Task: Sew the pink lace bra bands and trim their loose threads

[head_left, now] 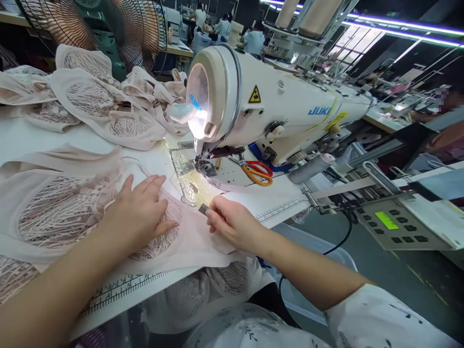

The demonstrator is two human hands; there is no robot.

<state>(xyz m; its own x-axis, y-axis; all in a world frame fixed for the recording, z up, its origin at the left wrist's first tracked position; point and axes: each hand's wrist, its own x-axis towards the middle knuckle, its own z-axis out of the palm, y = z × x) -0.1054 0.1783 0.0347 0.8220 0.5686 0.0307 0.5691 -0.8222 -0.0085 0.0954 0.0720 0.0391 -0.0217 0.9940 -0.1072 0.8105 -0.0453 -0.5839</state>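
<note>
A pale pink bra (197, 237) with lace cups lies spread across the white sewing table in front of the machine. My left hand (139, 212) rests on it, palm down and fingers spread, over one lace cup. At the bra's right side, my right hand (232, 222) is closed in a pinch. A small flat dark grey piece (203, 209) sticks out from its fingertips; its kind cannot be made out. Just beyond my hands stands the sewing machine (221, 96), its lamp lit, with the presser foot (203, 164) above the bra's far edge.
More pale pink bras (90, 94) are heaped at the back left, before a large fan (97, 29). Orange- and red-handled scissors (259, 173) lie under the machine arm. A control box (402, 222) sits at right, and a clear plastic bin (300, 270) stands below the table.
</note>
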